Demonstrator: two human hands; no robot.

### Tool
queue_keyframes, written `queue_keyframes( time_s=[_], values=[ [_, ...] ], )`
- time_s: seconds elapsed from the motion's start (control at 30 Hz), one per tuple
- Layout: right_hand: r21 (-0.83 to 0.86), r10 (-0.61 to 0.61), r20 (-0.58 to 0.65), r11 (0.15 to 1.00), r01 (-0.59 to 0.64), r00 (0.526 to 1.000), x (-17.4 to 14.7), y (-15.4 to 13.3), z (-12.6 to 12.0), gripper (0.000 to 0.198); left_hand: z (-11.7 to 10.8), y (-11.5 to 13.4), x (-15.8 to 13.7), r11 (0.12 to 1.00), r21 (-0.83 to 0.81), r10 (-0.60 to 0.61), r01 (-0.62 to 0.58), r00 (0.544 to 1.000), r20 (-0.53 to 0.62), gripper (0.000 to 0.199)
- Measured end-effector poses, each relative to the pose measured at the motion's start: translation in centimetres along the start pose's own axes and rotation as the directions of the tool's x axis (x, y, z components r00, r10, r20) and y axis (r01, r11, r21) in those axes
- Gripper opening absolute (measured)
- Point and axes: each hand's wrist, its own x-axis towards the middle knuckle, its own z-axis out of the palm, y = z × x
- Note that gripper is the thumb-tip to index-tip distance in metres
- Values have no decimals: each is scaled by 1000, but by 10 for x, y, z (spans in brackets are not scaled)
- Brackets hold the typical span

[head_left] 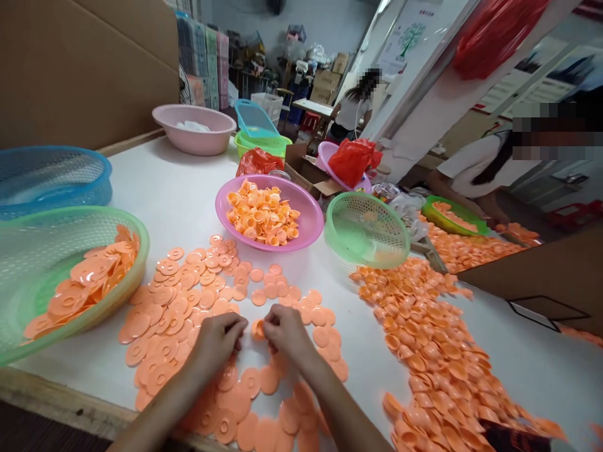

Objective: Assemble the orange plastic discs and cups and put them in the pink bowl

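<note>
Low in the middle of the frame: left hand and right hand drawn together, fingers of both curled and pinched on one small orange plastic cup piece held between them just above the white tabletop. Beneath and around the hands, a spread of flat orange plastic discs lying on the table, reaching down to the bottom edge. To the right, well apart from the hands, a long heap of orange cup-shaped parts. Above the hands, centre frame, a round pink plastic bowl filled with more orange cups. Just right of it, a tilted green mesh basket. At the left edge, a green basket holding larger orange discs; behind it a blue mesh basket. Upper right, another person in a white shirt at the far table end.
</note>
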Motion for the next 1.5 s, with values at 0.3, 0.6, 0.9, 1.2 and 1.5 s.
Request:
queue_keyframes(
  time_s=[0.3, 0.6, 0.9, 1.2, 1.5],
  values=[
    [157, -278, -508, 901, 405, 815, 28, -76, -124, 37, -32, -19, 5, 737, 606, 449, -298, 887, -110, 21],
    [2, 181, -647, 972, -235, 741, -98, 110, -181, 30, 30, -8, 31, 533, 690, 559, -490, 816, 147, 25],
    [-328, 205, -455, 866, -377, 867, -151, 125, -169, 18, 8, -21, 25, 640, 625, 515, -448, 853, 84, 26],
    [-195, 136, -327, 959, -207, 935, -111, 74, -131, 10, 31, 13, 30, 702, 615, 404, -359, 912, 71, 13],
    [124, 103, -105, 988, -90, 989, 6, 10, -22, 6, 35, 0, 32, 743, 554, 446, -377, 895, 12, 6]
  ],
)
